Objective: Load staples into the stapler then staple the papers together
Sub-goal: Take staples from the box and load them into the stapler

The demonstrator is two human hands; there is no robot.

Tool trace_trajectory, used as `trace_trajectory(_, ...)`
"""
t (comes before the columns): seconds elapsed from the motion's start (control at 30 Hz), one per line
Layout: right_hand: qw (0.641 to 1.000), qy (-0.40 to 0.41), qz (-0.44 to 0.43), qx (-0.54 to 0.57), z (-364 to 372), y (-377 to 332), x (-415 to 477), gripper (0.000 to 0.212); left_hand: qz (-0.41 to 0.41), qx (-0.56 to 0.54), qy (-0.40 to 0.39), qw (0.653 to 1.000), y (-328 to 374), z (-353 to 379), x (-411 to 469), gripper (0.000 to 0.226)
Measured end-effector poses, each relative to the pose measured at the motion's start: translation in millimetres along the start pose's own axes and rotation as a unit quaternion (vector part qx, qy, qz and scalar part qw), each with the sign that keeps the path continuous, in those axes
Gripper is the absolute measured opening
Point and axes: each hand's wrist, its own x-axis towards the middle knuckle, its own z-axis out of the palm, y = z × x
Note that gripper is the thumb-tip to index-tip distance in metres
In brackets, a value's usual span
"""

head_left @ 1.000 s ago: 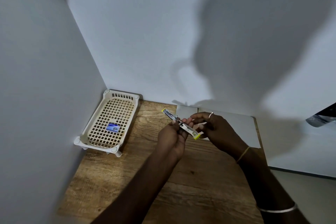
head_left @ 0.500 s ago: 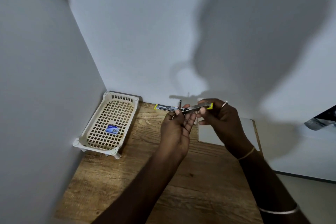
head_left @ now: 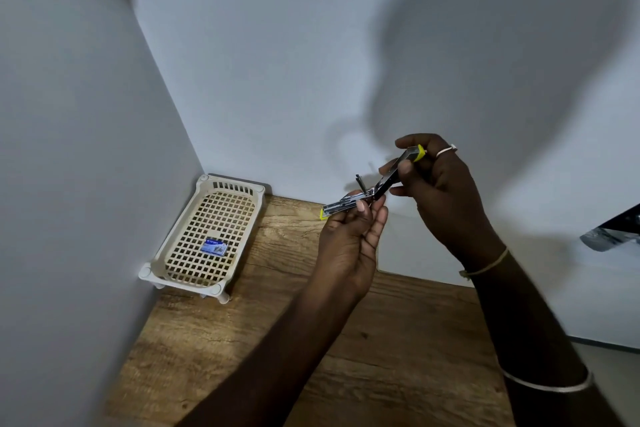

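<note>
Stapler (head_left: 375, 185) held in the air above the wooden table (head_left: 381, 340), hinged wide open, gripped at both ends. Left hand (head_left: 349, 243) palm up, fingers (head_left: 362, 206) pinched on the lower half, whose yellow tip pokes out just left of the fingertips. Right hand (head_left: 440, 191) closed on the upper half, thumb and forefinger clamped near the hinge, yellow end cap showing just above the knuckles. Compared with half a second ago: stapler no longer near level but bent into a shallow V, right end raised well above the left; right hand higher, left hand nearly unchanged. Small dark rod standing up from the hinge, between the two sets of fingertips. Staple strip inside the channel: cannot tell. Papers (head_left: 415, 253) flat on the table below and behind the hands, mostly hidden by the left wrist. Staple box (head_left: 214, 247) lying in the cream basket (head_left: 173, 253), well apart from the left fingers, against the left wall.
</note>
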Motion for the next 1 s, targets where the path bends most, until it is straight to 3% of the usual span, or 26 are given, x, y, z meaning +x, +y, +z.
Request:
trace_trajectory(0.13,1.000,0.018,-0.002,0.001,-2,-3,-2,0.025,0.003,-0.002,0.003,1.000,-3,4,1,0.011)
trace_trajectory(0.37,0.984,0.082,-0.048,-0.153,2,2,-9,0.034,0.042,0.016,0.066,0.997,-2,9,1,0.016)
trace_trajectory(0.5,0.910,0.126,-0.179,-0.352,12,2,-16,0.032,0.041,-0.003,0.069,0.997,-3,11,1,0.022)
trace_trajectory(0.6,0.878,0.130,-0.237,-0.395,19,-3,-17,0.024,0.016,-0.044,0.049,0.998,-3,13,1,0.020)
trace_trajectory(0.8,0.819,0.102,-0.275,-0.493,26,-8,-21,0.020,0.034,-0.040,0.055,0.997,-8,9,2,0.023)
trace_trajectory(1.0,0.798,0.052,-0.254,-0.544,30,-8,-24,0.024,0.051,0.011,0.065,0.997,-7,11,5,0.029)
